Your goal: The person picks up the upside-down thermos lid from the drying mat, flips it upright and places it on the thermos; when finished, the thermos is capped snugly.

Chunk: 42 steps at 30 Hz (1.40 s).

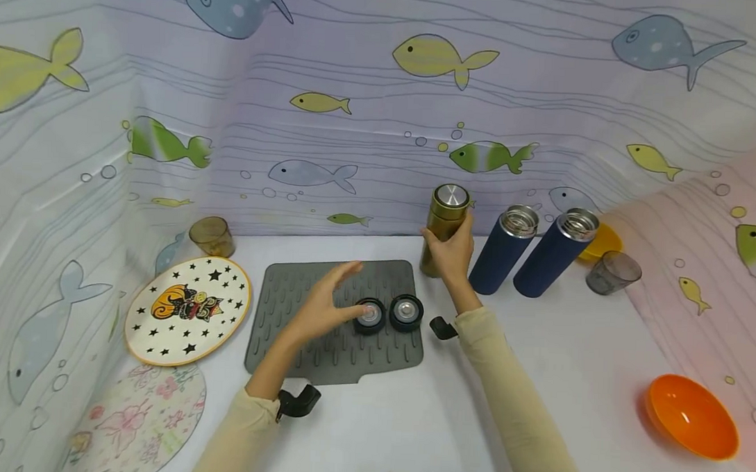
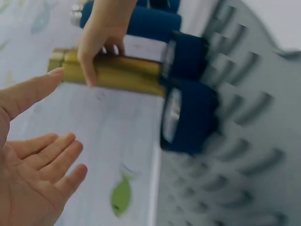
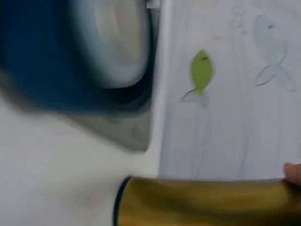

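Note:
My right hand grips the side of a gold thermos, which stands upright behind the mat with its silver-topped lid on. In the right wrist view the thermos runs along the bottom edge, with one fingertip at its side. Over the grey ribbed mat my left hand holds nothing, its thumb spread away from the fingers. Two dark bottle lids with silvery insides sit on the mat; the left thumb overlaps one in the head view. To the right are two lidless blue thermoses.
A star-patterned plate, a floral round mat and a brown glass lie left. On the right are a grey glass, a yellow bowl and an orange bowl. A fish-print curtain closes off the back.

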{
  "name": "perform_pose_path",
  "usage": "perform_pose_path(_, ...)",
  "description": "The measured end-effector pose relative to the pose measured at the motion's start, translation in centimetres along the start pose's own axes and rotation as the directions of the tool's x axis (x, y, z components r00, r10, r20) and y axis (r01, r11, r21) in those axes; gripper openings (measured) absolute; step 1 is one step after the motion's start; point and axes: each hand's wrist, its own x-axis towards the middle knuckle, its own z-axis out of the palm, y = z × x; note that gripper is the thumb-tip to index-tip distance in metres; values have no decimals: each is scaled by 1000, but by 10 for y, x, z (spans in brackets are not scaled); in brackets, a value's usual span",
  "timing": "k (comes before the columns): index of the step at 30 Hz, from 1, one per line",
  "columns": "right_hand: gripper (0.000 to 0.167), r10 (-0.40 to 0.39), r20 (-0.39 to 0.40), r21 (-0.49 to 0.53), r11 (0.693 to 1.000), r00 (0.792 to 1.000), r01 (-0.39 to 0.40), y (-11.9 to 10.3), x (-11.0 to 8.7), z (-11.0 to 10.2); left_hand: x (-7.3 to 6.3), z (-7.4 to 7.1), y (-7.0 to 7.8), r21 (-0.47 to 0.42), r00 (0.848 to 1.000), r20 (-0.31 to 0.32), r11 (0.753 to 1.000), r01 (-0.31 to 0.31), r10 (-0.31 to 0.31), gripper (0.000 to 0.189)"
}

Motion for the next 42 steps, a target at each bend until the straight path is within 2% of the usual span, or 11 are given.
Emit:
perform_pose_path(6,87,0,31,-17,1000,1000,0,9,2,-7,-3,9,-25,83,995,52,993,82,-86,86)
perform_pose_path(12,103,68,80,-51,997,995,-64,-3,-20,-19,4,29,-42,263,969,161,955,139,-186,92)
perform_pose_path(17,92,44,99,-54,998,994,-39,-19,-56,-33,2,38,-49,305,982,104,945,120,-158,80)
perform_pose_path(22,75,58,231,8,998,971,-61,-30,-92,-47,-5,31,-37,241,997,11,968,69,-74,75)
perform_pose_path(24,69,89,315,49,993,945,-110,-34,-102,-50,-9,26,-25,226,999,-14,974,36,-33,75)
perform_pose_path(26,64,140,422,90,977,896,-195,-38,-111,-52,-13,23,-14,235,1000,-30,972,1,6,75)
perform_pose_path(32,59,207,740,176,859,640,-480,-49,-126,-55,-24,21,20,203,995,-6,975,-94,97,73)
perform_pose_path(35,56,179,813,224,783,555,-580,-51,-129,-56,-28,23,30,193,989,18,970,-146,146,71)
perform_pose_path(38,51,147,838,275,719,526,-639,-51,-131,-58,-31,25,33,197,985,29,966,-170,168,70)
perform_pose_path(40,48,134,838,299,696,528,-652,-51,-132,-58,-31,25,32,173,988,40,972,-157,152,73)
perform_pose_path(42,48,137,826,306,705,546,-639,-49,-133,-60,-31,24,31,107,992,51,987,-118,113,78)
